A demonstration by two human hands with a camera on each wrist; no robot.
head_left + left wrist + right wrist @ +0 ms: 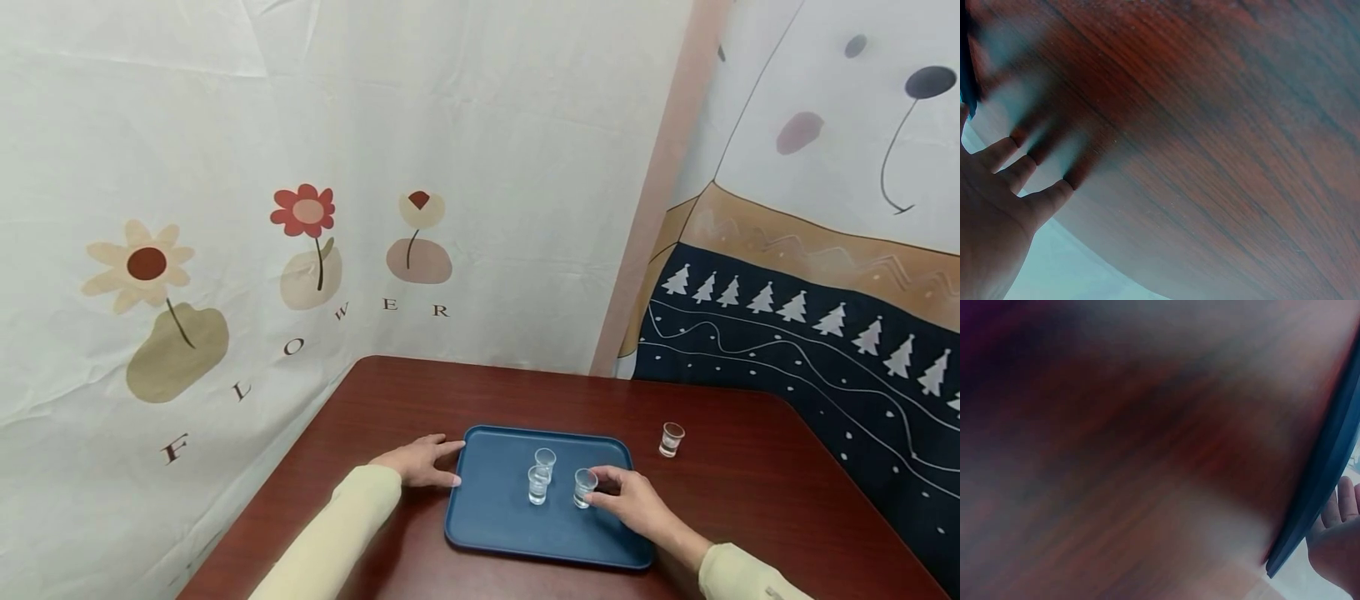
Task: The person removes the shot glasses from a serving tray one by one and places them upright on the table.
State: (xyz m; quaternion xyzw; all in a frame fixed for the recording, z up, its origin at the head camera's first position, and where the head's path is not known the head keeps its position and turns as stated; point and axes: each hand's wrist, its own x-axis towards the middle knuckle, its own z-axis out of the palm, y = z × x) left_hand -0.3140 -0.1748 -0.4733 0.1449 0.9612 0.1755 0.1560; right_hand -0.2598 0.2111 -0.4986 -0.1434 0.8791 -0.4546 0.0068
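Observation:
A blue rectangular tray [517,533] lies on the table, with three small clear shot glasses on or over it. My right hand [630,500] reaches in over the tray's right side and pinches one shot glass [582,492] between thumb and fingers. Just left of it, two others sit close together, a nearer shot glass [537,487] overlapping a farther shot glass [547,457] in the head view. At the tray's left rim is my left hand [422,461], fingers spread and fingertips right at the edge. The left wrist view shows the left hand [1004,194] with straight fingers.
Another shot glass [671,440] stands on the dark red wooden table [405,392], beyond the tray's right edge. Behind the table hang a white cloth with printed flowers [303,208] and a dark cloth with white trees [795,308].

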